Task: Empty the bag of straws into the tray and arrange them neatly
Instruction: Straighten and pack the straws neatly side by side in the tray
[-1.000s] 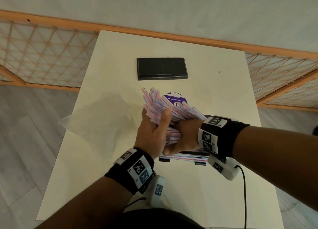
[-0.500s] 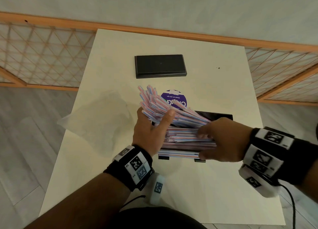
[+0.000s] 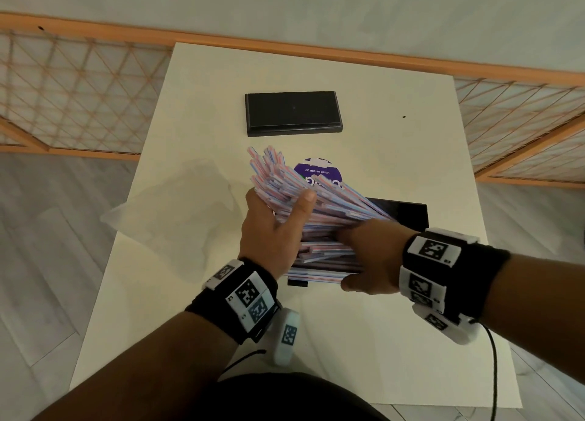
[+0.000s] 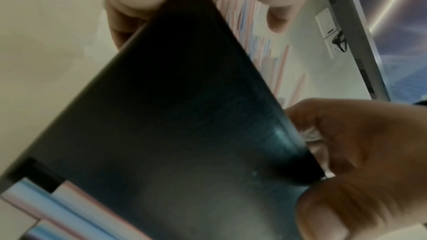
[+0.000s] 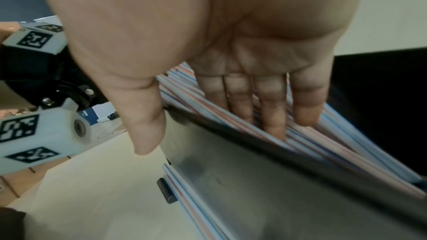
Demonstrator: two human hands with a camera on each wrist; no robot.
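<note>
A thick bundle of pink-and-blue striped straws (image 3: 285,180) fans up and to the left out of the black tray (image 3: 408,210). My left hand (image 3: 275,227) grips that bundle, thumb laid over its top. More straws lie flat in the tray. My right hand (image 3: 367,256) reaches in from the right, its straight fingers (image 5: 269,109) pushed among the straws (image 5: 335,134) while the thumb hangs outside the tray's near wall (image 5: 254,180). A few straws (image 5: 184,189) stick out under the tray. The empty clear bag (image 3: 171,208) lies left of the hands.
A flat black rectangular piece (image 3: 292,113) lies at the back of the white table (image 3: 380,341). A round purple sticker (image 3: 318,170) shows behind the straws. Orange lattice railings (image 3: 79,97) flank the table. The table's left edge runs close to the bag.
My right hand let go of the bundle, swung out to the right, then came back left into the straws in the tray. My left hand kept its hold on the bundle.
</note>
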